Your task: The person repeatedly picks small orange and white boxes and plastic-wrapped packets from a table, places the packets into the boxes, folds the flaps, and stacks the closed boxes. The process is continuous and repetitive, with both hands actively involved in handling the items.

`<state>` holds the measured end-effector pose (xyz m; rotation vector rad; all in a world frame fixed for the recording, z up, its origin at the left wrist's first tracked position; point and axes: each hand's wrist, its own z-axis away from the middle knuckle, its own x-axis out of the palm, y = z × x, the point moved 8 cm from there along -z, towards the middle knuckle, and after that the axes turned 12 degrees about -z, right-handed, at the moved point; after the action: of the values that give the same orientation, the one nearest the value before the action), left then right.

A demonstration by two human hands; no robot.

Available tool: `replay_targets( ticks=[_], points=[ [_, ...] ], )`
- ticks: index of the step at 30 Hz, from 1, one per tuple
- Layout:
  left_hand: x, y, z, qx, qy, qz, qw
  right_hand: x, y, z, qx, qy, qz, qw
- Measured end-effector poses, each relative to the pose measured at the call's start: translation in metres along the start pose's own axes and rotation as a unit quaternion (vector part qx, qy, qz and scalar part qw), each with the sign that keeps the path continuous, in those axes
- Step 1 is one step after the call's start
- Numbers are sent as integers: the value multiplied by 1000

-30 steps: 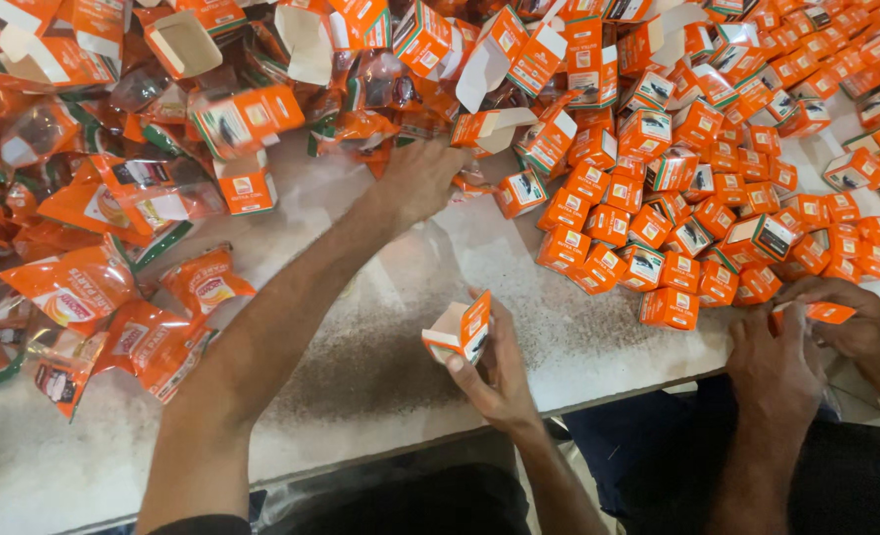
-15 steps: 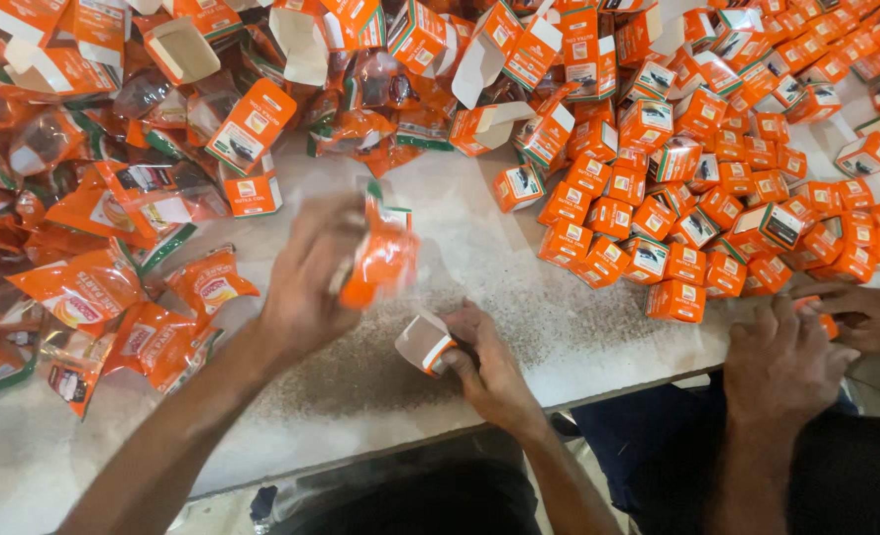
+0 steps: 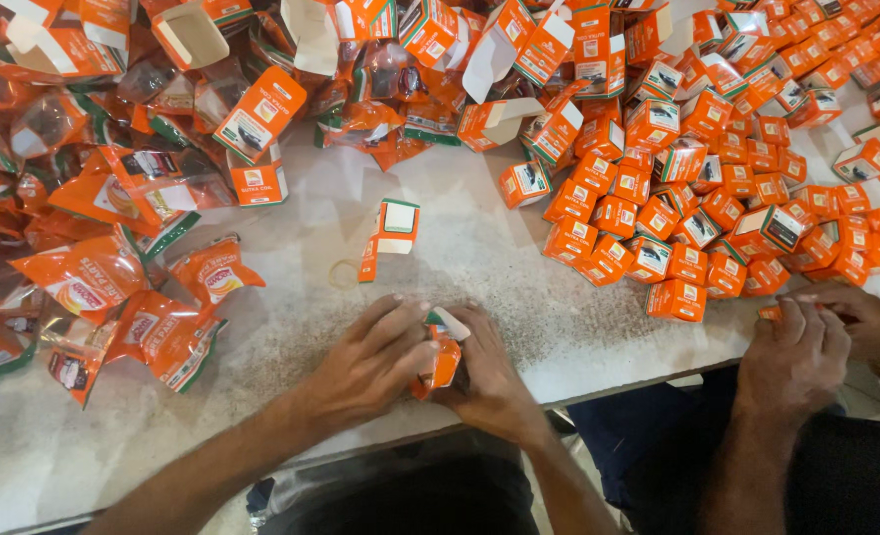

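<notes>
My left hand (image 3: 372, 359) and my right hand (image 3: 482, 369) meet at the table's near edge, both closed around a small orange carton (image 3: 442, 355) with a white flap, an orange pouch pressed at its mouth. An open orange carton (image 3: 388, 236) lies on the speckled table (image 3: 460, 267) just beyond my hands, next to a thin rubber band (image 3: 343, 272).
Orange plastic pouches (image 3: 93, 277) lie heaped at the left. Open cartons (image 3: 261, 109) are strewn along the back, and several closed orange boxes (image 3: 677, 228) are piled at the right. Another person's hands (image 3: 806, 342) work at the right edge on a small orange box.
My left hand reached to the far pile, brought an orange pouch back, and now both hands have come together on the carton at the near edge. An open carton now lies on the table.
</notes>
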<state>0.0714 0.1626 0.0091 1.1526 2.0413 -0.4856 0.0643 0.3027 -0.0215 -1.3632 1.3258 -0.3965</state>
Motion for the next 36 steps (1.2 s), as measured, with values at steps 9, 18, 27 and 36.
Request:
replay_targets(
  ticks=[9,18,27,36],
  points=[
    [-6,-7,-4,-84,-13,-19,996,7,9,16,19,117,46,992],
    [10,-26,-17,-276,-67,90,955,6,10,15,9,116,34,993],
    [4,-5,-16,-154,-45,-31,987,10,19,18,44,124,28,991],
    [42,-36,5,-442,-67,222,867,10,30,30,52,155,31,986]
  ],
)
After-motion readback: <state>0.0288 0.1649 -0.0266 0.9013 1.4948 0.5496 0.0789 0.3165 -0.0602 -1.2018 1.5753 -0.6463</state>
